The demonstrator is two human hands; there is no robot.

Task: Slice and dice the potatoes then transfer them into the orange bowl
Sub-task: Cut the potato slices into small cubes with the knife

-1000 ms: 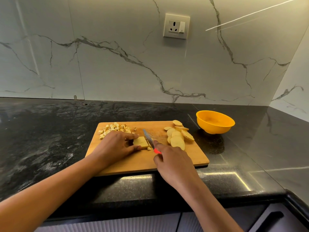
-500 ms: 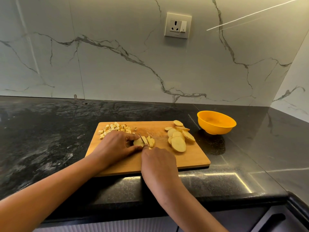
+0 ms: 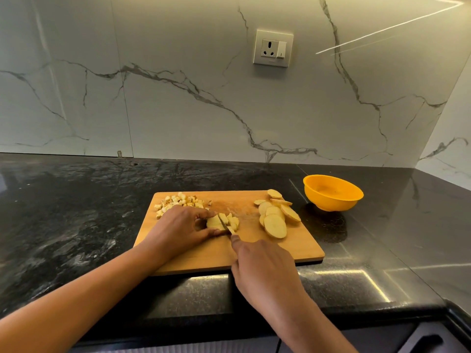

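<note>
At the tabletop's (image 3: 76, 225) front edge, the right hand (image 3: 262, 266) grips the knife (image 3: 225, 225), its blade in a potato piece (image 3: 213, 222) that the left hand (image 3: 183, 226) fingers pinch on the cutting board (image 3: 293, 250). Slices (image 3: 275, 217) lie to the right and dice (image 3: 181, 201) at the far left. The orange bowl (image 3: 331, 203) stands past the board's far right corner.

Warm, dimmish light glares off the glossy countertop (image 3: 356, 276); wide-angle bending at edges.

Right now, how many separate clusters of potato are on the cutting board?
3: diced cubes back left; the piece being cut at centre, by the left hand; overlapping round slices right, some perhaps hidden.
</note>
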